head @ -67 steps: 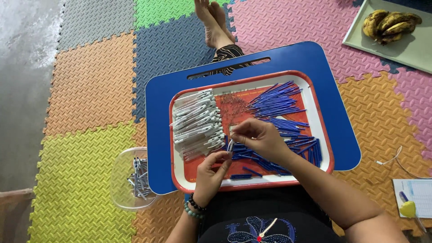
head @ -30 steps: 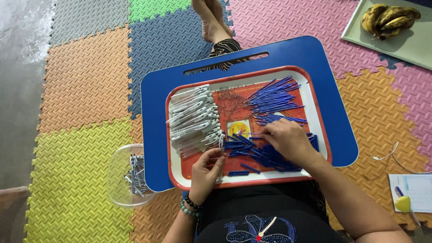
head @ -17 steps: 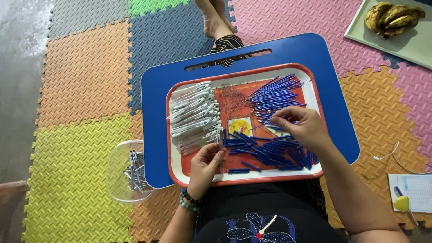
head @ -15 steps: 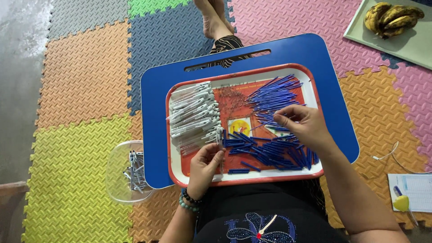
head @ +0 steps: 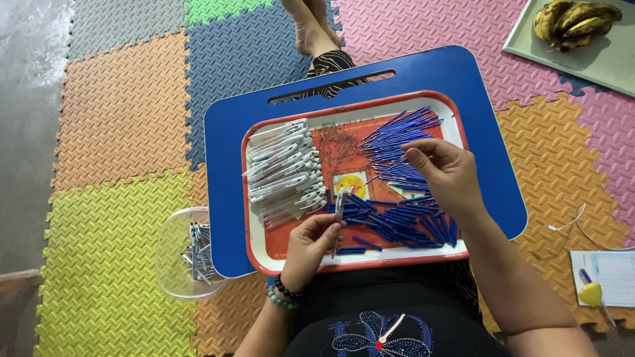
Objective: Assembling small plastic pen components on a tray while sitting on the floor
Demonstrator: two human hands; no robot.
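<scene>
Blue refill (head: 387,170), pinched in the right hand (head: 446,175) at tray (head: 291,268) three o'clock, could miss the clear barrel (head: 339,206) the left hand (head: 314,241) grips at six, likely bending.

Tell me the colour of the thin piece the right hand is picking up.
Blue. The right hand pinches a thin blue rod over the tray, seen in the head view.
</scene>
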